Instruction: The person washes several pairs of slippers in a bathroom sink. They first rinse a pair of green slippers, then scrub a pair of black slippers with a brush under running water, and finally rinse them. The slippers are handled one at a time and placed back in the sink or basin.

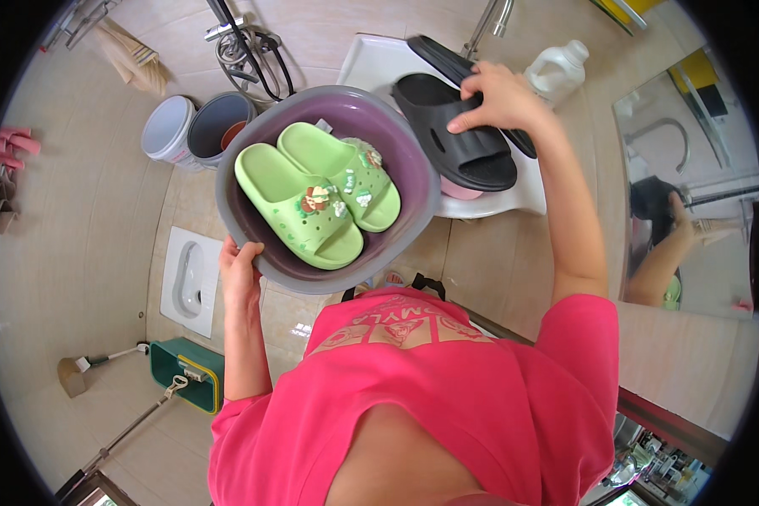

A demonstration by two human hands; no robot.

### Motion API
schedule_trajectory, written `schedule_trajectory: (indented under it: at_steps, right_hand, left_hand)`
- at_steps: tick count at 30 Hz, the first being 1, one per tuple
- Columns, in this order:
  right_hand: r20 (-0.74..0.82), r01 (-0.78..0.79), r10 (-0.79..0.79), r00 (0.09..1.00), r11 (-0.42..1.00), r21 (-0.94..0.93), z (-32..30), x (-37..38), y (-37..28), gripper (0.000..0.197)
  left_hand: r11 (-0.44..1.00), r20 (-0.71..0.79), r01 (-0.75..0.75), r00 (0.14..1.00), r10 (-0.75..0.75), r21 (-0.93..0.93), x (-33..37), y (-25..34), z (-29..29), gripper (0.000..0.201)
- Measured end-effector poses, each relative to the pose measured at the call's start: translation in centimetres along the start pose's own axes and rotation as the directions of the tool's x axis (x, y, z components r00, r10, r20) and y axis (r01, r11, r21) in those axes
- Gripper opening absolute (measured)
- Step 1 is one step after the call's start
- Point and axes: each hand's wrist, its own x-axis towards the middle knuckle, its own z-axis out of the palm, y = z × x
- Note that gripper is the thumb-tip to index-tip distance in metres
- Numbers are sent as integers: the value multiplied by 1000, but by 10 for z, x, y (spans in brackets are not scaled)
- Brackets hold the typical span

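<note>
My left hand [240,270] is closed on the near left rim of a purple basin [415,169] with a grey edge. Inside lie two light green slippers, the left slipper [266,177] and the right slipper [312,152], with small charms on their straps. Something pale and fuzzy is partly hidden behind them. To the right, over the white sink [379,63], my right hand [506,101] grips a pair of black slippers: the front slipper [447,126] faces me, the rear slipper [437,57] shows partly behind it. Below them a pink object [461,192] peeks out.
A faucet [499,21] and a white jug [557,74] stand by the sink, a mirror [691,169] to the right. Left of the basin are a white bucket [167,133] and grey bucket [209,126], a squat toilet [175,270] and a green mop bucket [181,371].
</note>
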Motion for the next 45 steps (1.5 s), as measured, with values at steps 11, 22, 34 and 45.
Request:
schedule_trajectory:
  at_steps: [11,22,34,45]
  right_hand:
    - [287,-31,-46,957,965,259,102,12,109,56]
    - [-20,566,-593,805,759,321,69,3,-145,64]
    - [56,431,-495,867,802,413,28,22,-150,50]
    - [-225,288,-196,954,803,521,-38,85,-76,51]
  left_hand:
    - [1000,-63,-7,998,6,-5,-13,-10,-1,25]
    - [1000,23,-1,1000,1,4,-2,-6,-1,23]
    - [998,-36,-35,999,34,-47,1,9,14,21]
    - [999,-107,-29,994,26,-25,9,-4,-11,23]
